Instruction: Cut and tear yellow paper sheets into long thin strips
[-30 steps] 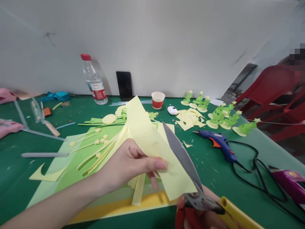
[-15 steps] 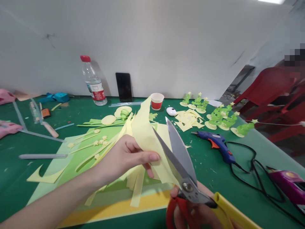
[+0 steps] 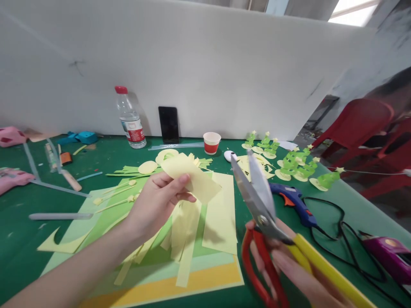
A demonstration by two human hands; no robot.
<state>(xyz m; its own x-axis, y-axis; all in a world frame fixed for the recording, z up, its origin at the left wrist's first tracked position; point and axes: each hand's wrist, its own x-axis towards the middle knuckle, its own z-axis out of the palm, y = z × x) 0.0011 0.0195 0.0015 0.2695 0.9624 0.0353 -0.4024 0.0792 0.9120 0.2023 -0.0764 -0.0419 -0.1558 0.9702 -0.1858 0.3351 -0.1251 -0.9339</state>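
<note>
Between the thumb and fingers of my left hand (image 3: pixel 163 194) is a pale yellow paper piece (image 3: pixel 195 177), held above the stacked sheets. My right hand (image 3: pixel 282 261) grips large scissors (image 3: pixel 261 214) with one red and one yellow handle. Their blades stand partly apart, pointing up, to the right of the paper and not touching it. Beneath my left hand, pale yellow strips (image 3: pixel 188 244) and a flat pale yellow sheet (image 3: pixel 221 218) lie on green and orange sheets (image 3: pixel 208 278). Small stars on thin stems (image 3: pixel 118 196) lie at the left.
Along the back stand a bottle (image 3: pixel 133 128), a phone (image 3: pixel 168 125) and a paper cup (image 3: pixel 211 143). Right of the scissors are a blue glue gun (image 3: pixel 297 203) with its cord, green spiral ornaments (image 3: pixel 290 162) and a purple tool (image 3: pixel 388 256). Pink glue guns (image 3: pixel 14 179) sit far left.
The paper and my left hand have moved up and left, away from the blades. The scissors have shifted right. A flat pale yellow sheet now shows between them. The view has tilted up slightly.
</note>
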